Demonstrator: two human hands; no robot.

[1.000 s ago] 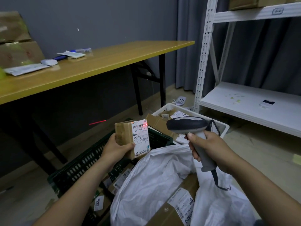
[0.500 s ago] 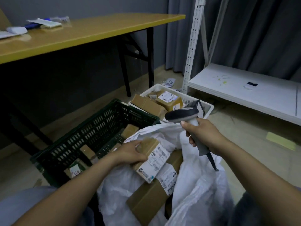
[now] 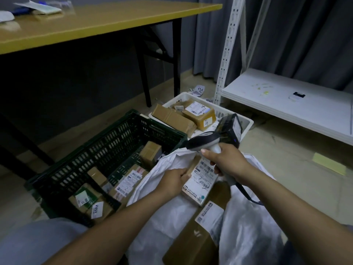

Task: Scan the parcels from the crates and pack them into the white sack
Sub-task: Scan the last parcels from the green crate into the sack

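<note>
My left hand [image 3: 172, 181] holds a small cardboard parcel [image 3: 200, 180] with a white label, low inside the mouth of the white sack [image 3: 246, 226]. A larger brown box [image 3: 193, 240] lies in the sack under it. My right hand [image 3: 224, 162] grips a grey barcode scanner [image 3: 203, 140] just above the parcel, its cable trailing to the right. A dark green crate [image 3: 114, 148] at my left holds several labelled parcels. Behind it stands a white crate [image 3: 246, 124] with more brown parcels.
A yellow table [image 3: 107, 23] with black legs stands at the back left, papers on its top. A white metal shelf rack [image 3: 286, 100] stands at the right in front of a grey curtain. Paper scraps and a yellow note [image 3: 329, 163] lie on the floor.
My left hand has carried the small parcel from in front of the scanner down into the sack. My view has tipped downward, and the right hand with the scanner has dropped closer to the sack.
</note>
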